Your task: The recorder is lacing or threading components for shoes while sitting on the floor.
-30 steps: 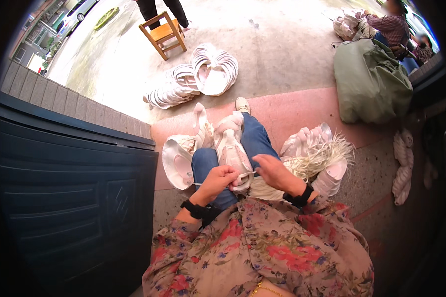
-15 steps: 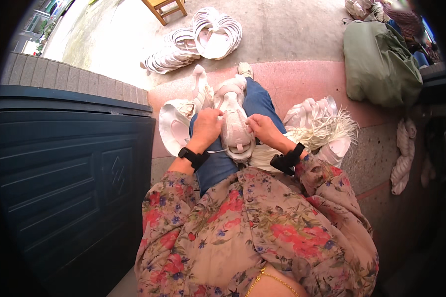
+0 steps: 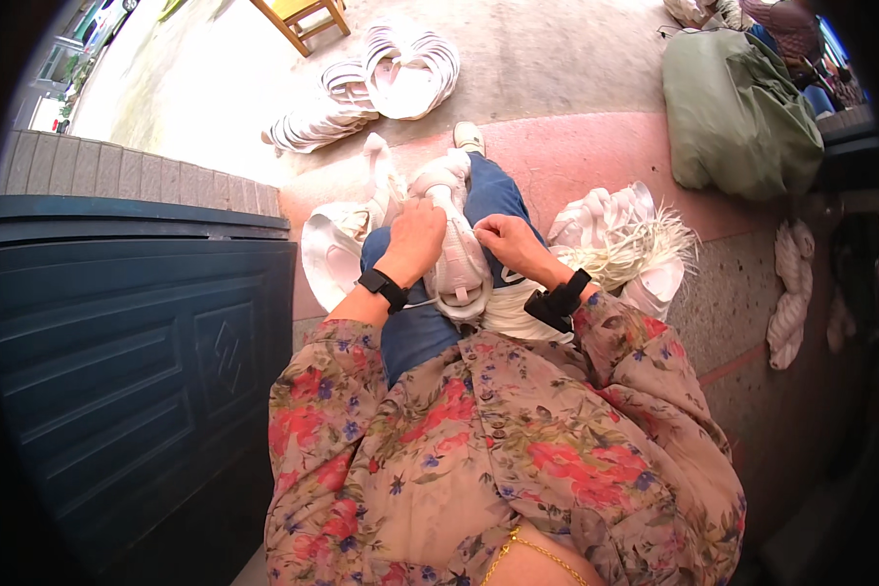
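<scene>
A pale pink-and-white shoe upper (image 3: 461, 269) lies lengthwise between my thighs, with its heel end toward me. My left hand (image 3: 418, 237) is closed at the upper's left edge, fingers bent over its middle part. At the opposite edge my right hand (image 3: 508, 240) is closed in a pinch, slightly apart from the upper. Whatever thin thing is between its fingertips is too small to make out. White laces (image 3: 523, 311) lie bunched below my right wrist, over my right thigh.
Stacked shoe uppers (image 3: 330, 256) sit left of my knee. More uppers (image 3: 596, 220) with loose laces (image 3: 659, 244) lie on the right. Further bundled uppers (image 3: 410, 78) rest ahead, near a wooden stool (image 3: 308, 20). A green sack (image 3: 742, 117) stands far right; a dark blue door (image 3: 137, 361) is left.
My left hand has moved up along the shoe upper toward its toe end. My right hand has lifted slightly off the right edge. The view has shifted a little.
</scene>
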Tool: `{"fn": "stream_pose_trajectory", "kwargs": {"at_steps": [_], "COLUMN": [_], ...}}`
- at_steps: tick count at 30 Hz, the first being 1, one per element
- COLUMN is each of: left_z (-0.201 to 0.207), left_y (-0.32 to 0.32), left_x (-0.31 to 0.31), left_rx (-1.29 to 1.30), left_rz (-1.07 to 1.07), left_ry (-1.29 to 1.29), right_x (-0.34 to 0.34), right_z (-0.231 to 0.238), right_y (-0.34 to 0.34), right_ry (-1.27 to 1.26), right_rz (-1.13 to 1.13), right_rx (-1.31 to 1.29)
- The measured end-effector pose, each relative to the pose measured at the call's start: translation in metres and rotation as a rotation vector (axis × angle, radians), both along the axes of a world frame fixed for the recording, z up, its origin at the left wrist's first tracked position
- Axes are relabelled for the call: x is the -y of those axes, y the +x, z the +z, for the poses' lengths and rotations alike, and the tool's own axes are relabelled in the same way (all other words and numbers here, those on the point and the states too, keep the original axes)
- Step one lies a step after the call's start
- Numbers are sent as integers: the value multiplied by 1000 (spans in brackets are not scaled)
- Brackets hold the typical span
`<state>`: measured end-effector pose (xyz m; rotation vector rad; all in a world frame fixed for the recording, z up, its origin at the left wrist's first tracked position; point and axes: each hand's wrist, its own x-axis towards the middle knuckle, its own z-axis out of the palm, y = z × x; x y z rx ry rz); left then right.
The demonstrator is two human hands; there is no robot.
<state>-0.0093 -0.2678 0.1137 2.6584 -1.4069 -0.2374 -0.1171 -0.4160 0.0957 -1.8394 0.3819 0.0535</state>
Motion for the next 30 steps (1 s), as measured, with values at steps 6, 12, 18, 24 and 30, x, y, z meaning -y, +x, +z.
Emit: {"fn": "stream_pose_trajectory", "kwargs": {"at_steps": [6,12,18,24,30], "left_z": [-1,-10,-21,-13,-9], "left_y": [11,19,9,13,4], "left_x": [-2,-9,0,-10,-23], "left_rx": [75,-335,-82,-196,-293], "left_rz": [-154,44,-10,204,314], "left_ry": [-83,-39,131,-240,-421], "right_x": [-3,-6,-11,-13,-11], "right_z": [-1,-6,-4,-2,-4], "right_y": [4,9,20,19,38], "right_ry": [-146,-199,-285,-455,-679], "right_rz": [26,78,102,83,278], "right_rx": [64,85,89,149,181]}}
